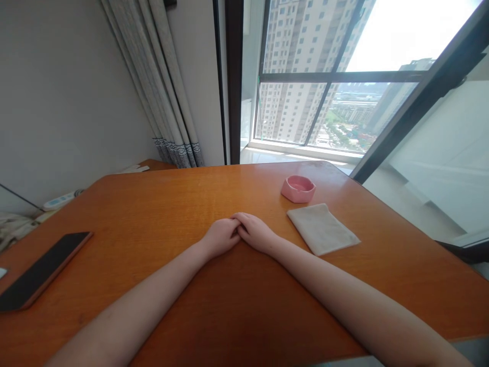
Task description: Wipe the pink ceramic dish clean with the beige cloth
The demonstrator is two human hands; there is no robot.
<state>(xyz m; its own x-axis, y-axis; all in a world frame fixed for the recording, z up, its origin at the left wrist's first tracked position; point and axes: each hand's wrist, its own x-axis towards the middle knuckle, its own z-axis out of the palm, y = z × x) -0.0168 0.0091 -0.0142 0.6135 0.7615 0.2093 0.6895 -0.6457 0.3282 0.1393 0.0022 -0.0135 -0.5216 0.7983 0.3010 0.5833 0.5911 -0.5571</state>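
Note:
My left hand (221, 238) and my right hand (256, 233) rest together on the orange-brown wooden table (168, 204). The right hand's fingers lie over those of the left, and both hands are closed with no object showing in them. The left fingertips are partly hidden. To the right of my right hand lies a folded pale grey cloth (323, 229), flat and apart from it. A pink angular ashtray (298, 189) stands just behind the cloth.
On the left of the table lies a long black pad (44, 270) with a brown edge. A white power strip (59, 201) sits beyond the left edge. Behind the table are a grey curtain (164, 86) and a large window (298, 107) with tall buildings outside.

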